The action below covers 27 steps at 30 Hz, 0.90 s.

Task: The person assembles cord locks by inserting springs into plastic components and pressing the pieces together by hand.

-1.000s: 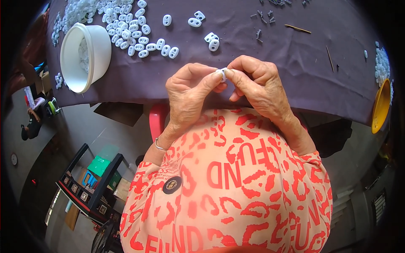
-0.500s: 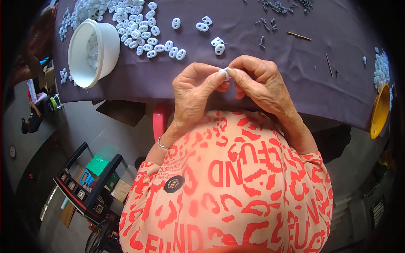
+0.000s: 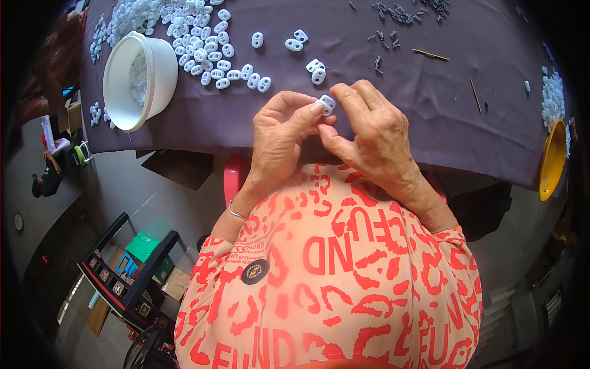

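Note:
Between its thumb and fingers, my left hand (image 3: 275, 134) grips a white plastic two-hole cord lock (image 3: 328, 105) above the table's near edge. My right hand (image 3: 380, 132) is just beside it, thumb and forefinger apart, with nothing visible in it. Beyond the hands lie a few similar cord locks: a pair touching (image 3: 317, 72), another pair (image 3: 295, 42) farther off, and a single white oval piece (image 3: 257, 40). Many loose white oval pieces (image 3: 212, 56) are heaped at the far left. Small dark springs (image 3: 378, 64) are scattered at the far right.
A white tub (image 3: 163, 77) with translucent pieces tilts at the left on the dark tablecloth (image 3: 233, 123). Two thin sticks, one golden (image 3: 430, 55) and one darker (image 3: 475, 95), lie right. A yellow bowl (image 3: 554, 161) stands by translucent pieces (image 3: 552, 95) at the right edge.
My right thumb and fingers have come off the cord lock and spread apart. The left hand keeps hold of it, and its two-hole face now shows.

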Tool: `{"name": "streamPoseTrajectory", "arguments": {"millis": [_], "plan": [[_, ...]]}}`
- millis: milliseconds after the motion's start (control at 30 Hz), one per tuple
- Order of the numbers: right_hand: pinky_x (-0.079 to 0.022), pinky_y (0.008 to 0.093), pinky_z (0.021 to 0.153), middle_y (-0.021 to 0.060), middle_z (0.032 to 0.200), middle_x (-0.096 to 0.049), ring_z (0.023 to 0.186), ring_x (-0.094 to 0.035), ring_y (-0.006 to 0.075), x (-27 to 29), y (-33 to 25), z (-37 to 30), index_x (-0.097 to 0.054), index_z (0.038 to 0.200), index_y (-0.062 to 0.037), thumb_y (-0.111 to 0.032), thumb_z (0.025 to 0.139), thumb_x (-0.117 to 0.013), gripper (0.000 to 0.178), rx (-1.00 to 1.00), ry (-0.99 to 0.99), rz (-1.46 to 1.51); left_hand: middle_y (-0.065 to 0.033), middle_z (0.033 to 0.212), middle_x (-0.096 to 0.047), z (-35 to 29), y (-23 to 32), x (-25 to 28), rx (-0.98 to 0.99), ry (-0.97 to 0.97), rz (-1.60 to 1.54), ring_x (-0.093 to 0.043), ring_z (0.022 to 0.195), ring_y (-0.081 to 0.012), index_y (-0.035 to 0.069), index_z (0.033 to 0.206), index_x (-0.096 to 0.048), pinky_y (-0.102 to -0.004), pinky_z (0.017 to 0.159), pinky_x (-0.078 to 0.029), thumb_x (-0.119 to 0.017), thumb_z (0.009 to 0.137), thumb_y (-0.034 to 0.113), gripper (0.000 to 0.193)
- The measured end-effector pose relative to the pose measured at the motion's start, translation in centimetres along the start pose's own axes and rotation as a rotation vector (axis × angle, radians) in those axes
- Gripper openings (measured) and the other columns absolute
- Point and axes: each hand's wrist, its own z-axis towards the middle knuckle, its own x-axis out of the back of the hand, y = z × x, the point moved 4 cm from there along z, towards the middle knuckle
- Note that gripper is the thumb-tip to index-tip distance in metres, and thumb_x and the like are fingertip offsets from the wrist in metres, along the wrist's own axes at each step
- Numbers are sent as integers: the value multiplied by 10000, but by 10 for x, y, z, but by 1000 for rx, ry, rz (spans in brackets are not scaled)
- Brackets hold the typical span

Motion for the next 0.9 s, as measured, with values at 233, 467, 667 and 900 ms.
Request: {"name": "streamPoseTrajectory", "arguments": {"millis": [233, 467, 667, 900], "plan": [[-457, 342, 573, 92, 742, -504, 674, -556, 258, -5, 2, -1, -553, 877, -28, -115, 708, -625, 204, 33, -82, -95, -93, 866, -623, -1, -1, 1, 36, -15, 12, -618, 747, -131, -28, 927, -580, -230, 637, -520, -593, 848, 81, 135], [-450, 349, 563, 96, 722, -493, 659, -550, 261, -1, 4, 0, -551, 867, -26, -106, 715, -621, 186, 82, -88, -21, -79, 815, -649, -3, 1, 4, 84, -73, 251, -606, 698, -102, -43, 958, -633, -207, 616, -499, -615, 847, 127, 205], [-449, 358, 560, 102, 711, -493, 635, -542, 268, -4, 5, -1, -543, 847, -17, -94, 717, -611, 166, 41, -151, -67, -69, 773, -650, -4, -1, 4, 39, -16, 284, -594, 670, -94, -35, 915, -654, -207, 612, -489, -616, 846, 115, 170], [-445, 346, 535, 106, 680, -481, 603, -534, 263, -6, 5, -2, -526, 827, 3, -67, 720, -599, 147, 134, -135, -13, -49, 772, -649, -7, -1, 4, -22, -7, 312, -581, 696, -75, -30, 893, -666, -197, 638, -474, -620, 834, 70, 125]]}}
